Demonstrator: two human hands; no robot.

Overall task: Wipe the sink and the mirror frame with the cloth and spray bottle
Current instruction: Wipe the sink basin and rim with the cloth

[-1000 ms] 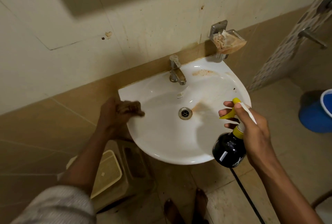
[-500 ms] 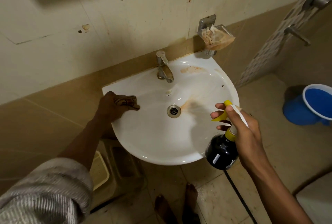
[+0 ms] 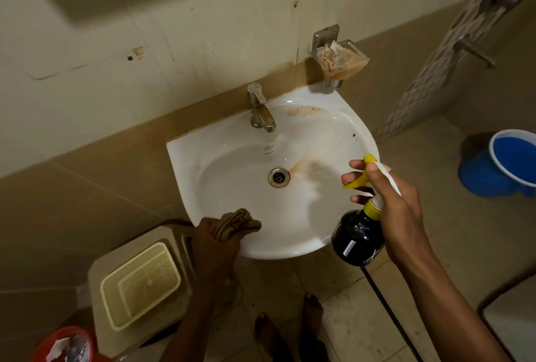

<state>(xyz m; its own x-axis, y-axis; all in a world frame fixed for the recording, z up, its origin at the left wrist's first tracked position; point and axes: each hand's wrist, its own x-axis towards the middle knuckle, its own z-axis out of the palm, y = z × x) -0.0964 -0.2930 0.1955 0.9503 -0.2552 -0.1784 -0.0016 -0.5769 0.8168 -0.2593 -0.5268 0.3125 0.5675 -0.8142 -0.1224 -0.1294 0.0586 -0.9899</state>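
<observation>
Left hand (image 3: 214, 241) bunched around brown cloth (image 3: 236, 223), pressed on sink (image 3: 290, 245) front-left rim. Rust streak (image 3: 304, 165) right of drain (image 3: 279, 177), unwiped. Right hand (image 3: 388, 202) gripping spray bottle (image 3: 358, 235) over right rim, fingers on trigger. Best: spray streak, then scrub rim toward drain.

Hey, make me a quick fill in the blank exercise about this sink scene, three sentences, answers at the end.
1. The left hand presses a brown cloth on the sink's ____ rim.
2. The right hand holds a black spray bottle with a ____ trigger.
3. An orange stain lies right of the ____.

Answers: front; yellow; drain
</observation>
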